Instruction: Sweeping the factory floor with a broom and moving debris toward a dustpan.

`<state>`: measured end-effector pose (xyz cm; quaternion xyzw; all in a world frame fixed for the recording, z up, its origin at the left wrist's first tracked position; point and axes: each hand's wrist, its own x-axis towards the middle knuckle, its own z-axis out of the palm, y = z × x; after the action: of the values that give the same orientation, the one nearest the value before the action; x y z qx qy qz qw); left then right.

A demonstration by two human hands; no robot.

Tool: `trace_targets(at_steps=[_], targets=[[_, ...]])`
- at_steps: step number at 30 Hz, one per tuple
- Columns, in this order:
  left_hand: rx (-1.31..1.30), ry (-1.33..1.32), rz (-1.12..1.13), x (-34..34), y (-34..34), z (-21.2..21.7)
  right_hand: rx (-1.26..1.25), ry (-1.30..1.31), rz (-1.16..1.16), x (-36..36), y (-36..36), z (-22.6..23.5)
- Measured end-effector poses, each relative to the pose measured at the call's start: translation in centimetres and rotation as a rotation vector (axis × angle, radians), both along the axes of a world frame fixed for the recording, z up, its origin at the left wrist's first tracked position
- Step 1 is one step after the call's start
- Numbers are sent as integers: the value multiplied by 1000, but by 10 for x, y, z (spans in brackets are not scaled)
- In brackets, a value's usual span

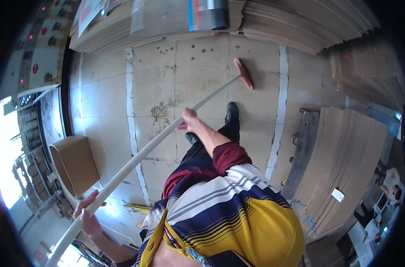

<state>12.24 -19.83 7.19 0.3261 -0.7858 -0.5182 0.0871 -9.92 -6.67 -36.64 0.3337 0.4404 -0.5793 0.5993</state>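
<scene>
One long pale pole (142,155) slants across the head view, from the lower edge at the left up to a narrow reddish head (244,74), which is down at the tiled floor (202,84) just beyond the person's shoes (232,113). The right hand (189,119) is wrapped around the pole partway along, out in front of the body; the left hand (87,218) has its fingers curled round it nearer the upper end. How tightly either squeezes cannot be told. Holding it at two well-separated places probably gives leverage and lets the far end be steered, while the slant keeps that end ahead of the feet.

Dark specks (162,111) lie on the tiles beside the pole. At right, stacked cardboard sheets (340,164) stand outside a white strip (280,107), perhaps to leave the walkway free; a brown box (80,164) sits at left.
</scene>
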Motion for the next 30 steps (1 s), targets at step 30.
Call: trace_targets(at_steps=[30], targets=[[504,64,-342,-256,166,-125,-53,169,-830,-293,353,-16]])
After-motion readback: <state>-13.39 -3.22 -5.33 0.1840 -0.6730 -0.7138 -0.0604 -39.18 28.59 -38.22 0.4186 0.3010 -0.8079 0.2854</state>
